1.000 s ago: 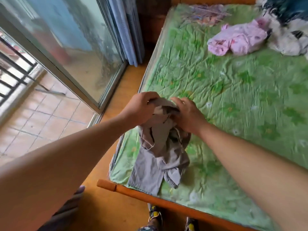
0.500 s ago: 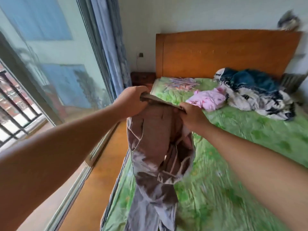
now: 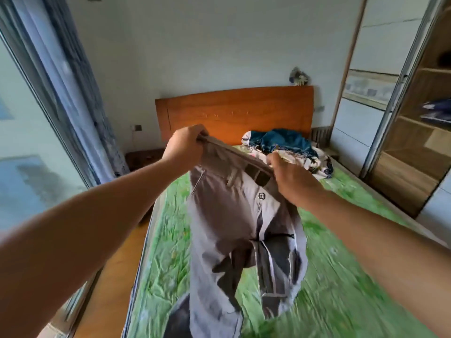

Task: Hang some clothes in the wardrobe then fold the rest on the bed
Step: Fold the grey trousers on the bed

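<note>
A pair of grey trousers (image 3: 227,223) hangs in front of me above the bed (image 3: 341,276), which has a green sheet. My left hand (image 3: 184,145) grips one end of the waistband and my right hand (image 3: 290,178) grips the other end. The waistband is stretched between them, with a button showing below it. The legs dangle, partly inside out. A heap of blue, white and dark clothes (image 3: 285,145) lies near the headboard. The open wardrobe (image 3: 419,132) with wooden shelves stands at the right.
An orange wooden headboard (image 3: 234,111) closes the bed's far end. A glass sliding door with a blue curtain (image 3: 78,89) runs along the left, with a strip of wooden floor (image 3: 114,284) beside the bed. A dark nightstand (image 3: 144,157) sits in the corner.
Both hands have lifted the trousers off the bed and spread the waistband wider. My view has tilted up, so the wardrobe and wall now show.
</note>
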Tool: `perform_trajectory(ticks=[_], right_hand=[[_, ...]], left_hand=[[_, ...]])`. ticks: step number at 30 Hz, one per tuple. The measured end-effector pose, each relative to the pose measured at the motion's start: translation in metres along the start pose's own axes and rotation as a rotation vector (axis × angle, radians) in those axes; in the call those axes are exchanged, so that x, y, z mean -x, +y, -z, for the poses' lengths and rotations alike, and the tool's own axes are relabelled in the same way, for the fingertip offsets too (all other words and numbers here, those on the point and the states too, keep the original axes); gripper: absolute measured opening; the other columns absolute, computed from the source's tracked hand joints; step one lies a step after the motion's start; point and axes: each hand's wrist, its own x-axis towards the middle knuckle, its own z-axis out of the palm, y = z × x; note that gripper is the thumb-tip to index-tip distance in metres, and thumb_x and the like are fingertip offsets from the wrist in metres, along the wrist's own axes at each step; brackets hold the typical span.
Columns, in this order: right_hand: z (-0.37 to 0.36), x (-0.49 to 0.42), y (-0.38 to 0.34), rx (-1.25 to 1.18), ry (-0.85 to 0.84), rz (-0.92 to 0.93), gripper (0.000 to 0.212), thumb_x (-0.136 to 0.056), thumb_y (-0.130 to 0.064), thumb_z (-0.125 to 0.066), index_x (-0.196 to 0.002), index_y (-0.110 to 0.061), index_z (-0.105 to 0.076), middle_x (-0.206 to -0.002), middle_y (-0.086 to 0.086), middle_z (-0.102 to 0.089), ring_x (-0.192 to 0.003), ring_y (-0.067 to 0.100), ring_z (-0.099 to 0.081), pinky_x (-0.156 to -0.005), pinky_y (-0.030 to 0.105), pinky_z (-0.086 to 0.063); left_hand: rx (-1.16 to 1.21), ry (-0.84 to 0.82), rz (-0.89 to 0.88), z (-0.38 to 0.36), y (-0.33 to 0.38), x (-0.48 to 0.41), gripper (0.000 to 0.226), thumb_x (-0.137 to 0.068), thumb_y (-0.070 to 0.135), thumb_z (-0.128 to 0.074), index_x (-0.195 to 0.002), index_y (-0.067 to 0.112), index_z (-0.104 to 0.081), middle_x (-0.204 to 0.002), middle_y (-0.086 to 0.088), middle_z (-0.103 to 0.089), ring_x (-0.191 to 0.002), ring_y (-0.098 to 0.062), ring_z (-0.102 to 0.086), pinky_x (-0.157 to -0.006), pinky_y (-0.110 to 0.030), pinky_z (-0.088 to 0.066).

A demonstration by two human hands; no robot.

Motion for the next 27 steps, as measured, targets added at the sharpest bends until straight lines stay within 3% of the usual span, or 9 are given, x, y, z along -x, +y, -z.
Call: perform_trajectory(ticks=[2, 5, 7, 12, 15, 17, 20, 24, 27], right_hand=[[-0.014, 0.027, 0.018, 0.129, -0.069, 0.056, 0.056, -0.087, 0.000, -0.066, -0.129, -0.016, -0.035, -0.087, 0.008, -0.054, -0.052, 0.022, -0.052, -0.046, 0.034, -0.045], [-0.029, 0.053, 0.034, 0.050, -0.216, -0.067, 0.020, -0.100, -0.029, -0.054, -0.117, -0.022, -0.045, -0.088, 0.004, -0.057, -0.066, 0.029, -0.056, -0.057, 0.037, -0.043], [-0.047, 0.062, 0.047, 0.039, -0.310, -0.044, 0.028, -0.097, -0.041, -0.040, -0.109, -0.017, -0.050, -0.090, 0.007, -0.060, -0.075, 0.032, -0.058, -0.065, 0.040, -0.045], [-0.079, 0.078, 0.075, 0.187, -0.594, 0.061, 0.047, -0.093, -0.019, -0.052, -0.139, -0.028, -0.048, -0.137, -0.001, -0.051, -0.123, 0.031, -0.049, -0.091, 0.042, -0.049], [-0.079, 0.077, 0.087, 0.379, -0.355, 0.185, 0.043, -0.085, -0.013, -0.065, -0.127, -0.022, -0.060, -0.122, 0.001, -0.061, -0.116, 0.029, -0.055, -0.085, 0.041, -0.046], [-0.072, 0.071, 0.103, 0.490, -0.260, 0.212, 0.034, -0.083, -0.008, -0.058, -0.114, -0.019, -0.066, -0.109, 0.003, -0.066, -0.107, 0.030, -0.060, -0.084, 0.043, -0.046], [-0.054, 0.058, 0.136, 0.523, -0.206, 0.278, 0.029, -0.085, -0.008, -0.055, -0.110, -0.019, -0.066, -0.104, 0.004, -0.067, -0.102, 0.030, -0.062, -0.079, 0.041, -0.042], [-0.023, 0.032, 0.163, 0.167, -0.161, 0.191, 0.012, -0.090, -0.017, -0.062, -0.102, -0.016, -0.065, -0.095, 0.007, -0.061, -0.088, 0.032, -0.063, -0.062, 0.036, -0.046], [0.004, 0.010, 0.169, -0.171, -0.113, 0.010, 0.014, -0.088, -0.006, -0.058, -0.085, -0.020, -0.057, -0.082, 0.010, -0.061, -0.077, 0.032, -0.061, -0.061, 0.038, -0.043]], left_hand=[[0.077, 0.008, -0.001, -0.006, 0.028, -0.010, 0.045, -0.071, -0.007, -0.047, -0.099, 0.018, -0.072, -0.090, 0.002, -0.067, -0.088, -0.019, -0.059, -0.072, -0.026, -0.042], [0.140, -0.055, -0.055, -0.012, 0.064, -0.023, 0.048, -0.071, -0.011, -0.044, -0.096, 0.017, -0.075, -0.091, 0.004, -0.068, -0.091, -0.014, -0.059, -0.074, -0.022, -0.041], [0.154, -0.100, -0.091, -0.015, 0.080, -0.027, 0.049, -0.071, -0.012, -0.045, -0.095, 0.018, -0.075, -0.094, 0.004, -0.070, -0.092, -0.012, -0.060, -0.077, -0.021, -0.044], [0.140, -0.167, -0.124, -0.010, 0.102, -0.030, 0.049, -0.068, -0.017, -0.039, -0.087, 0.020, -0.064, -0.084, 0.006, -0.066, -0.081, -0.010, -0.059, -0.069, -0.019, -0.044], [-0.029, -0.262, -0.196, -0.002, 0.101, -0.026, 0.046, -0.070, -0.018, -0.038, -0.071, 0.023, -0.056, -0.087, 0.005, -0.064, -0.082, -0.011, -0.056, -0.072, -0.015, -0.042], [-0.210, -0.333, -0.277, 0.006, 0.092, -0.021, 0.043, -0.073, -0.017, -0.047, -0.063, 0.022, -0.063, -0.102, 0.002, -0.064, -0.092, -0.014, -0.058, -0.082, -0.025, -0.046], [-0.477, -0.440, -0.261, 0.014, 0.076, -0.010, 0.032, -0.077, -0.010, -0.062, -0.074, 0.020, -0.073, -0.112, 0.004, -0.059, -0.092, -0.019, -0.058, -0.078, -0.032, -0.049], [-0.524, -0.462, -0.169, 0.009, 0.072, 0.003, 0.022, -0.089, 0.000, -0.053, -0.086, 0.014, -0.070, -0.098, -0.002, -0.059, -0.092, -0.025, -0.061, -0.082, -0.034, -0.049], [-0.466, -0.502, -0.104, 0.011, 0.077, 0.013, 0.024, -0.094, 0.043, -0.062, -0.085, 0.021, -0.063, -0.089, 0.003, -0.057, -0.077, -0.017, -0.059, -0.066, -0.030, -0.049]])
